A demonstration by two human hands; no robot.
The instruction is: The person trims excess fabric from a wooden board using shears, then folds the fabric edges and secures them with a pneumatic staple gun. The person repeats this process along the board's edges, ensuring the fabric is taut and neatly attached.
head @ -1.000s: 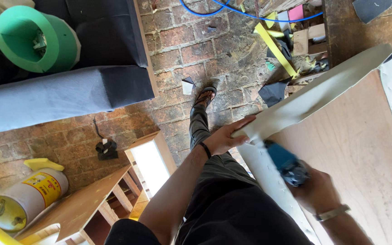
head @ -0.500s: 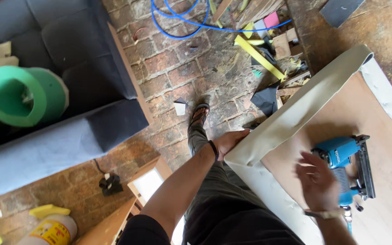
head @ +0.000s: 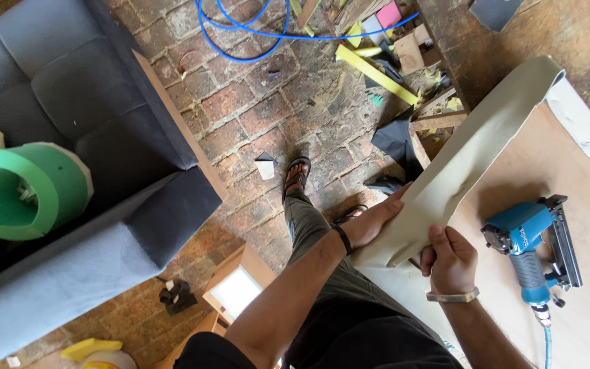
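Observation:
A long strip of beige upholstery fabric (head: 466, 157) lies folded over the edge of a plywood panel (head: 513, 184). My left hand (head: 371, 222) presses flat against the strip's near end from the outside. Its corner is pinched by my right hand (head: 449, 258), fingers curled over the fold. A blue pneumatic staple gun (head: 532, 242) rests on the plywood just right of my right hand, untouched, its hose running off the bottom edge.
A dark grey sofa (head: 104, 137) stands at the left with a green foam roll (head: 22, 191) on it. A blue air hose (head: 240, 34) loops over the brick floor near wood offcuts and yellow scraps (head: 390, 61). A small wooden frame (head: 237, 287) sits by my legs.
My right hand set the staple gun down on the plywood and moved left onto the fabric's corner. My left hand stayed on the fabric edge. The view has shifted closer.

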